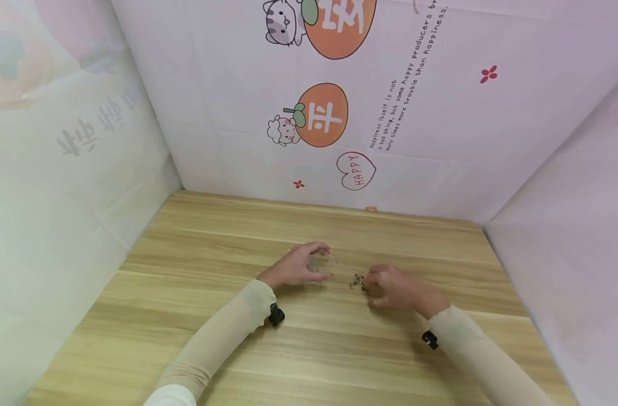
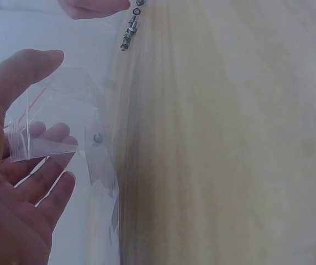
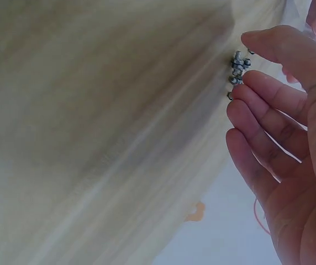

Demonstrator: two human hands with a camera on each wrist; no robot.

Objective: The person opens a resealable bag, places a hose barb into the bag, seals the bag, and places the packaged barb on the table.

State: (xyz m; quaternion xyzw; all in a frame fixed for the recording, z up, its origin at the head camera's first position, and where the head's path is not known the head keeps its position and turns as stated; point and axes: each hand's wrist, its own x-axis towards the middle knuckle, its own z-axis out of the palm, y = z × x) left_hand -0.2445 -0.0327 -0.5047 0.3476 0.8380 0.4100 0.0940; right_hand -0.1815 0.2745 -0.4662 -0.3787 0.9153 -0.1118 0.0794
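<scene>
My left hand [image 1: 298, 265] holds a clear plastic zip bag [image 1: 321, 263]. The left wrist view shows its thumb on one side of the bag [image 2: 100, 182], with the fingers curved behind the clear plastic. A small metal piece [image 2: 98, 138] lies in the bag. To the right, my right hand [image 1: 390, 285] is just beside a small pile of screws and nuts [image 1: 357, 280] on the table. In the right wrist view its thumb and bent fingers stand apart around the screws [image 3: 237, 66], and I see nothing held between them.
The wood-grain table [image 1: 228, 237] carries the loose hardware. White printed sheets form a back wall [image 1: 228, 113] and side walls, with a left wall [image 1: 60, 186] and right wall [image 1: 568, 225]. Each wrist bears a small black device, such as the left one [image 1: 276, 314].
</scene>
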